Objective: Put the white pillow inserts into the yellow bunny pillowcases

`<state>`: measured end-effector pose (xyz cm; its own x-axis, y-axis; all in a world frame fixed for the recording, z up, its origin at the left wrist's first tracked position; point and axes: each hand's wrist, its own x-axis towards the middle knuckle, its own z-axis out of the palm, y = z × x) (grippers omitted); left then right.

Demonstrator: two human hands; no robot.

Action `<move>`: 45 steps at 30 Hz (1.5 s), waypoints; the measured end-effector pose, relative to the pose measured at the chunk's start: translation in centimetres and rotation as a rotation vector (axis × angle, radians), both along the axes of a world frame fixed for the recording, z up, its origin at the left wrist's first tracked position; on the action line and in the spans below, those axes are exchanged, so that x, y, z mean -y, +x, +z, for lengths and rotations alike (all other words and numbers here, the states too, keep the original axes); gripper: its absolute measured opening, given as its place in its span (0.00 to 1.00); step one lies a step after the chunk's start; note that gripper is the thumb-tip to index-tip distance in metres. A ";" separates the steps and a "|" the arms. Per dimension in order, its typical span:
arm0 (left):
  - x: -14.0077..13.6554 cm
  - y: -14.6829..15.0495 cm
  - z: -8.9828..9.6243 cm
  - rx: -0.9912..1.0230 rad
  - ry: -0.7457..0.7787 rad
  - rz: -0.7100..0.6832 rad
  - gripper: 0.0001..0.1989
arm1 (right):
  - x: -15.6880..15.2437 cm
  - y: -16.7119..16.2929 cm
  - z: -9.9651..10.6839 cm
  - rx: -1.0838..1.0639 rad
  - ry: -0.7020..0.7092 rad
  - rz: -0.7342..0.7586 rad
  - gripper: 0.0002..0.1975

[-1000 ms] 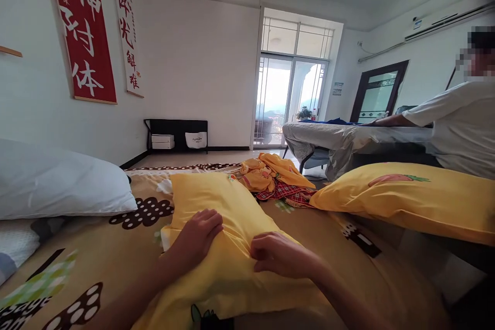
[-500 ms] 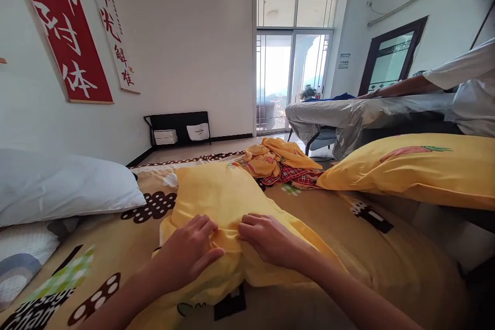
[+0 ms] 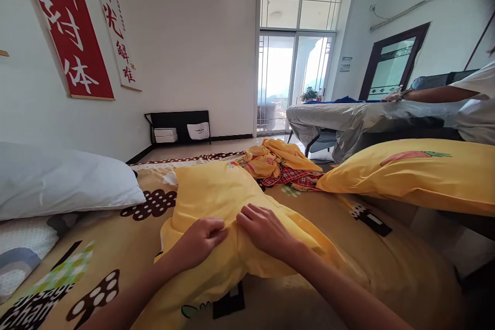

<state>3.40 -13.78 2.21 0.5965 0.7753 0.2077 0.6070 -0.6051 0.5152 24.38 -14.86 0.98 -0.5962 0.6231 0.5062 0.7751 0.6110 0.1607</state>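
Observation:
A yellow pillowcase [image 3: 209,185] lies spread on the patterned bedspread in front of me, its near part bunched and hanging toward me. My left hand [image 3: 201,240] is closed on the fabric around its middle, thumb pressed against the curled fingers. Close beside it, my right hand [image 3: 265,229] grips the same fabric, knuckles up. A green leaf print shows on the near fold. What the fingertips pinch is hidden under both hands.
A white pillow [image 3: 69,180] lies at left, a yellow pillow [image 3: 410,172] with a carrot print at right. Crumpled yellow and red plaid cloth [image 3: 280,162] sits beyond the pillowcase. Another person's arm [image 3: 436,95] reaches over a plastic-covered table [image 3: 332,113] at the back right.
My left hand has curled tighter, its thumb drawn in, and both hands have shifted slightly while holding the pillowcase. The other person's hand has moved to the right above the table.

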 end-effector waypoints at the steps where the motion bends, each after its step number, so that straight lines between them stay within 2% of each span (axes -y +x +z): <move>1: -0.1 -0.3 0.2 0.026 -0.004 0.003 0.19 | 0.2 0.2 0.4 -0.020 -0.086 0.024 0.10; 3: 0.1 -1.2 0.9 0.038 0.070 0.028 0.18 | 0.8 0.9 1.1 -0.054 -0.233 0.063 0.12; 6: 0.6 -2.4 2.2 -0.025 0.366 0.087 0.18 | 1.5 2.0 1.6 -0.079 -0.362 0.079 0.16; 9: 0.8 -3.3 3.5 -0.076 0.728 0.131 0.16 | 1.7 1.7 0.8 -0.144 -0.428 0.170 0.16; 10: 0.8 -3.5 3.8 -0.066 0.809 0.144 0.15 | 1.7 1.3 0.4 -0.186 -0.447 0.207 0.16; 12: 0.5 -4.0 3.6 -0.013 0.878 0.163 0.12 | 1.6 0.3 -0.3 -0.292 -0.514 0.282 0.16; 15: 0.0 -5.3 1.4 0.031 0.815 0.134 0.09 | 1.4 -0.8 -1.2 -0.447 -0.654 0.373 0.18; 18: -0.6 -7.9 -2.7 0.006 0.626 0.112 0.11 | 0.8 -0.2 -1.6 -0.563 -0.820 0.369 0.18; 19: -0.7 -9.0 -4.2 0.013 0.563 0.130 0.13 | 0.5 0.3 -1.8 -0.587 -0.869 0.339 0.18; 21: -0.8 -11.1 -6.5 0.060 0.469 0.194 0.15 | -0.6 1.6 -2.2 -0.615 -0.868 0.224 0.17; 23: -0.6 -12.7 -7.6 0.107 0.401 0.247 0.16 | -1.7 2.8 -2.9 -0.649 -0.832 0.024 0.18; 24: -0.4 -13.1 -7.5 0.108 0.363 0.254 0.17 | -2.1 3.2 -3.3 -0.663 -0.877 -0.071 0.20; 25: -0.1 -13.2 -7.2 0.088 0.320 0.240 0.17 | -2.4 3.5 -3.7 -0.672 -0.986 -0.133 0.22; 27: 0.8 -12.5 -5.9 0.022 0.238 0.175 0.16 | -2.6 3.2 -4.3 -0.660 -1.260 -0.128 0.28; 28: 1.3 -11.6 -5.2 -0.005 0.213 0.143 0.14 | -2.5 2.9 -4.5 -0.637 -1.333 -0.077 0.28; 29: 1.9 -10.6 -4.6 -0.021 0.210 0.119 0.12 | -2.3 2.4 -4.6 -0.613 -1.340 -0.020 0.26; 31: 3.1 -8.1 -3.8 -0.042 0.267 0.077 0.12 | -1.9 1.5 -4.4 -0.585 -1.249 0.049 0.22; 33: 3.8 -5.5 -3.7 -0.102 0.357 0.023 0.15 | -1.6 1.1 -4.2 -0.574 -1.167 0.076 0.19; 36: 3.8 -2.5 -4.0 -0.241 0.395 -0.028 0.15 | -1.2 1.6 -3.7 -0.699 -1.162 0.082 0.19; 40: 2.6 -0.8 -4.3 -0.327 0.335 0.005 0.08 | -0.7 3.0 -3.5 -1.050 -1.177 0.093 0.23; 42: 2.0 -0.4 -4.6 -0.355 0.352 0.007 0.09 | -0.6 3.2 -3.4 -1.187 -1.146 0.089 0.24; 44: 1.6 -0.2 -5.0 -0.384 0.375 -0.009 0.12 | -0.6 3.3 -3.4 -1.180 -1.116 0.054 0.24; 45: 1.5 -0.1 -5.2 -0.388 0.371 -0.027 0.12 | -0.7 3.4 -3.3 -1.093 -1.124 0.027 0.25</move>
